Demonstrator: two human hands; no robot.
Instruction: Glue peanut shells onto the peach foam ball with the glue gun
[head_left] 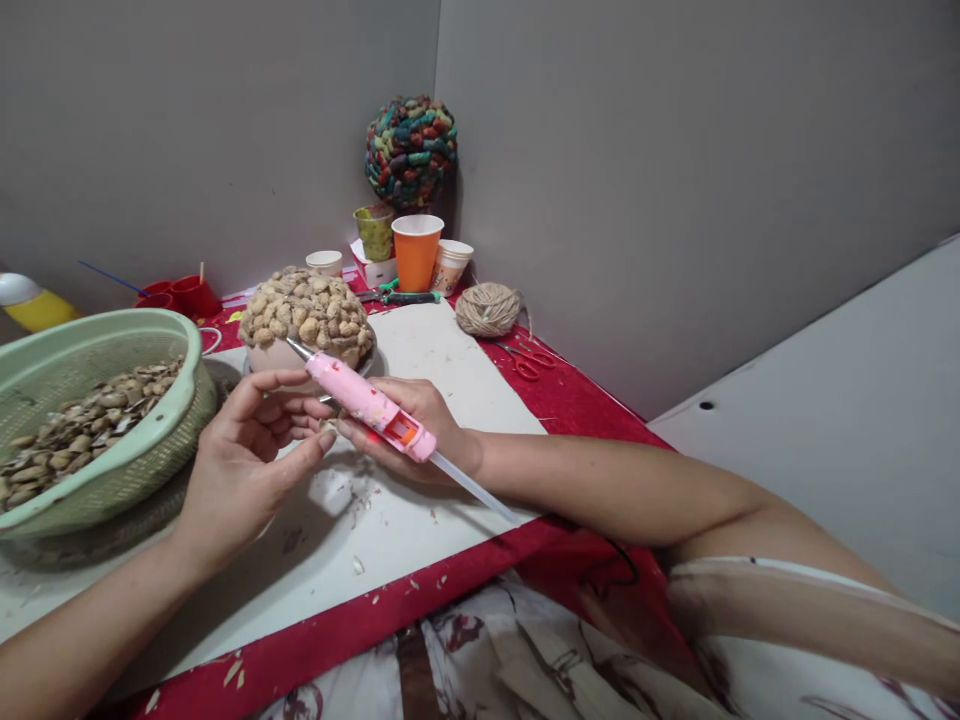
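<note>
My right hand (416, 418) is wrapped round a pink hot glue gun (367, 400), its metal nozzle pointing up and to the left. A clear glue stick (474, 488) sticks out of its rear end. My left hand (259, 435) is beside the gun, its thumb and fingertips closed on a small pale nutshell (328, 426) that is partly hidden. Behind the nozzle stands a rounded form (307, 318), its upper part covered in tan nutshells and its lower part a smooth pale pink. The gun hides some of its lower right side.
A green plastic basket (169, 400) of nutshells stands at the left. A multicoloured ball (412, 150), an orange cup (418, 255), pliers (409, 297), a twine ball (489, 308) and red scissors (525, 362) are farther back. Shell bits lie on the white board (420, 525).
</note>
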